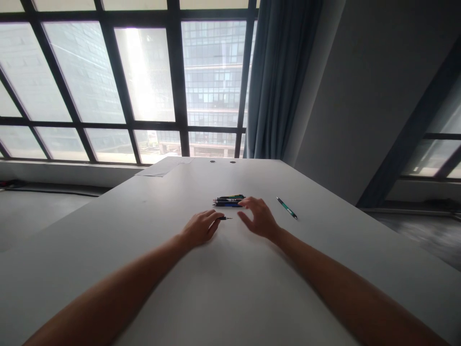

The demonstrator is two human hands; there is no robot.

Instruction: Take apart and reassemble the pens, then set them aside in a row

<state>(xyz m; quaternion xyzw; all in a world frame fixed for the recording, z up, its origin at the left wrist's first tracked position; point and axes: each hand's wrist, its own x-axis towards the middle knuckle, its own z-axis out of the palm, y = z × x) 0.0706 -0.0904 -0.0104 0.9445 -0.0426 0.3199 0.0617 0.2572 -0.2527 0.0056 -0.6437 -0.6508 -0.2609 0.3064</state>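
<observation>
Low over the white table, my left hand (202,228) is closed on a dark pen (224,218). Only its narrow tip end shows past the fingers, pointing right; the rest is hidden in the hand. My right hand (260,219) is open, thumb and fingers apart, with nothing visible between them. Its fingertips reach the right end of a small bundle of pens (226,201), covering part of it; whether they touch is unclear. Several pens lie side by side there, dark with blue and green parts. A single green and black pen (287,208) lies slanted to the right of my right hand.
The white table (230,288) stretches away toward the window (151,77). Sheets of paper (160,167) lie at its far left edge. Two round holes show near the far edge. A blue curtain (284,81) hangs behind, beside a grey wall.
</observation>
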